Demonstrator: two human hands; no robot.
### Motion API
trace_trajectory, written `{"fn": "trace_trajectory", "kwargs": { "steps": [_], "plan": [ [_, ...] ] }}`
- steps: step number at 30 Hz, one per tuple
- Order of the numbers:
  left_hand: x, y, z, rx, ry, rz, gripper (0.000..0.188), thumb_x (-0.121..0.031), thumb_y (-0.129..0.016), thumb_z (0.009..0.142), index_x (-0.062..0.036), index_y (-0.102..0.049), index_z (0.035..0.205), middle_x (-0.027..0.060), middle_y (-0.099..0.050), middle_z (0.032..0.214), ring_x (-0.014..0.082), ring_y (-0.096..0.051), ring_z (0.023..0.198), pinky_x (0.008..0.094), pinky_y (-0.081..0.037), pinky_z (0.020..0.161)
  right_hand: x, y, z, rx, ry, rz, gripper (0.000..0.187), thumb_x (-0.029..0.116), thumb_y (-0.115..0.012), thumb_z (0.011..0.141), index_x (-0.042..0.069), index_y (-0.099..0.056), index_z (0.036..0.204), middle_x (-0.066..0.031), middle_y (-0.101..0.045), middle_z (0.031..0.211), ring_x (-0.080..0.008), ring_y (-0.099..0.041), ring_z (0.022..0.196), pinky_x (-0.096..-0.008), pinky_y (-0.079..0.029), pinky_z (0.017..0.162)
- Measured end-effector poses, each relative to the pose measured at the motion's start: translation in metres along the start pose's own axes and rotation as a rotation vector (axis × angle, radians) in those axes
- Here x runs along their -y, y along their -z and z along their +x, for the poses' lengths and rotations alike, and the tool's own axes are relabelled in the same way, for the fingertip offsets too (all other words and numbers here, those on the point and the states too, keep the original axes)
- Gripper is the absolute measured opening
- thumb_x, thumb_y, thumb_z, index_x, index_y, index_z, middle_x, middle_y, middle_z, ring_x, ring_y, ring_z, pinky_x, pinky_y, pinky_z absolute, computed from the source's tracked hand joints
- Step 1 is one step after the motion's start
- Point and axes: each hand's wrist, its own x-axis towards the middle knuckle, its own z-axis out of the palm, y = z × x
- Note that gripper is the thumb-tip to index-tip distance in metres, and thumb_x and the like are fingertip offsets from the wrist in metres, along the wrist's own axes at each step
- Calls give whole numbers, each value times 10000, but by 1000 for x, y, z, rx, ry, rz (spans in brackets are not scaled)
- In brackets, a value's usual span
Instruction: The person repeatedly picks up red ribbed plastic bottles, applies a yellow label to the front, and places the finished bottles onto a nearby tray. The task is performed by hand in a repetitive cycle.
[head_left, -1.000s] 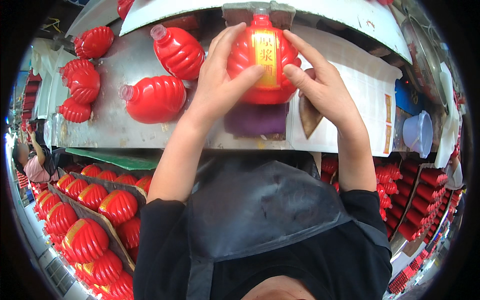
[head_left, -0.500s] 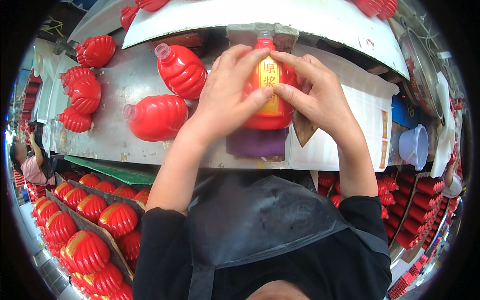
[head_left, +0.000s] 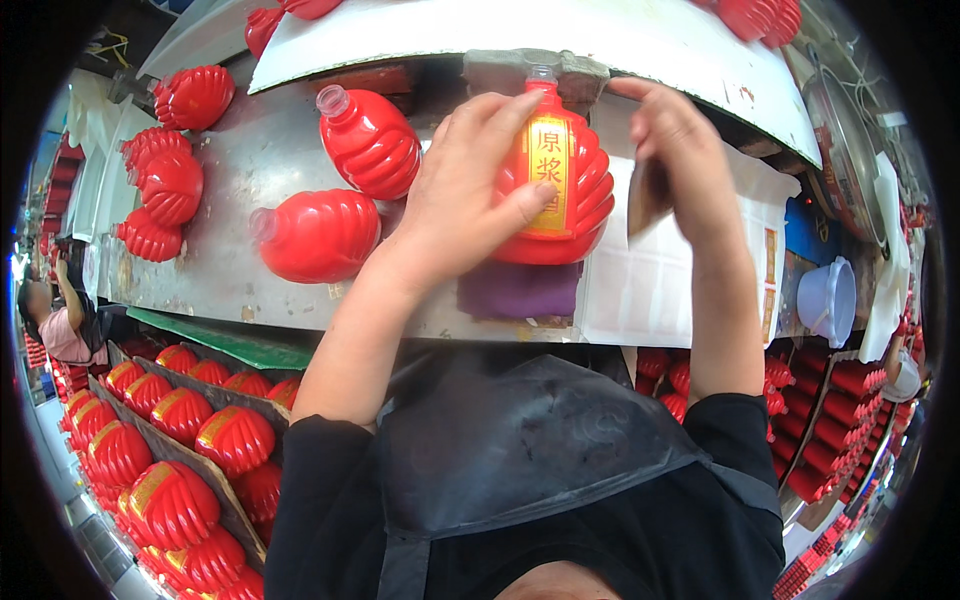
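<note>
Head cam: L hand (head_left: 458,185) drapes over btl (head_left: 558,165)

The left hand (head_left: 455,190) covers the left flank of the red bottle (head_left: 590,195), its thumb hiding part of the yellow label (head_left: 548,140); the bottle's base conceals the upper end of the purple cloth (head_left: 522,295); the right hand (head_left: 682,145) is blurred and masks the top of the brown tool (head_left: 648,198), so I can't make out its full shape; the far bottles (head_left: 750,16) are cut off by the upper edge.
</note>
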Motion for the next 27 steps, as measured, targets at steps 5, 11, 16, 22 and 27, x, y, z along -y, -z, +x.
{"fn": "trace_trajectory", "kwargs": {
  "steps": [5,11,16,22,27],
  "plan": [
    [1,-2,1,-28,-1,-53,820,-380,-734,897,-70,-408,1582,243,-487,1507,452,-458,1404,512,-386,1181,20,7,6,302,235,23,270,101,-710,988,22,-698,1247,-44,-721,1127,-117,-695,1051,-287,-571,976],
    [3,-2,-1,-39,-13,-55,819,-387,-723,927,-37,-388,1588,248,-494,1516,440,-475,1405,494,-390,1184,26,-21,26,-65,922,-720,271,-10,-768,887,20,-740,1156,-122,-762,1025,-247,-764,926,-330,-610,817],
    [10,-12,-8,-141,96,-421,639,-330,-594,1042,-2,-418,1562,253,-521,1520,419,-501,1411,464,-378,1194,7,-22,-14,50,1298,-688,206,73,-759,785,124,-758,984,-63,-749,933,-247,-737,846,-361,-582,728],
    [12,-20,-13,-187,102,-411,560,-253,-577,1053,4,-459,1536,234,-563,1495,368,-551,1389,416,-404,1176,-27,-28,-67,184,1263,-584,218,55,-761,762,80,-760,978,-46,-758,946,-223,-760,880,-332,-585,740],
    [8,-16,-14,-109,174,-493,558,-163,-543,1089,4,-381,1596,178,-455,1603,262,-419,1503,390,-300,1256,-27,-29,-62,-70,1127,-533,279,-58,-826,725,71,-713,945,-104,-772,1029,-278,-749,913,-367,-577,709]
  ]
}}
